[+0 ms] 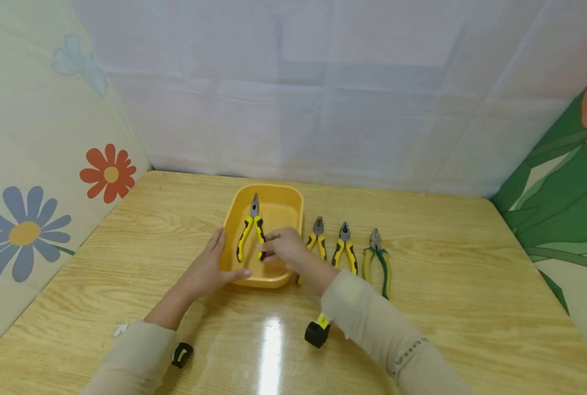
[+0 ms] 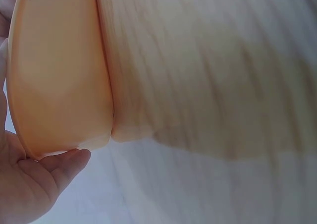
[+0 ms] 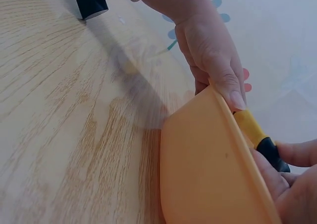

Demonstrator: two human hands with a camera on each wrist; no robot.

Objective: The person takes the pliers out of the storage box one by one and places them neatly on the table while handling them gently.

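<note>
A yellow plastic bin [image 1: 281, 215] stands on the table, and needle-nose pliers [image 1: 246, 237] with yellow and black handles lie in it, jaws toward the back. My left hand [image 1: 213, 265] grips the bin at its front left corner, thumb over the front rim. In the left wrist view its thumb lies by the bin's wall [image 2: 59, 75]. My right hand [image 1: 286, 245] reaches over the bin's right side and pinches the right handle of the pliers. The right wrist view shows the black end of that handle [image 3: 270, 152] between thumb and fingers.
Right of the bin lie two yellow-and-black pliers [image 1: 318, 238] [image 1: 344, 247] and green-and-yellow pliers [image 1: 376, 258]. A black block with a yellow-green part [image 1: 317, 333] is by the right forearm. A small black-and-yellow thing [image 1: 182, 355] and a white scrap [image 1: 120, 329] lie near the left sleeve.
</note>
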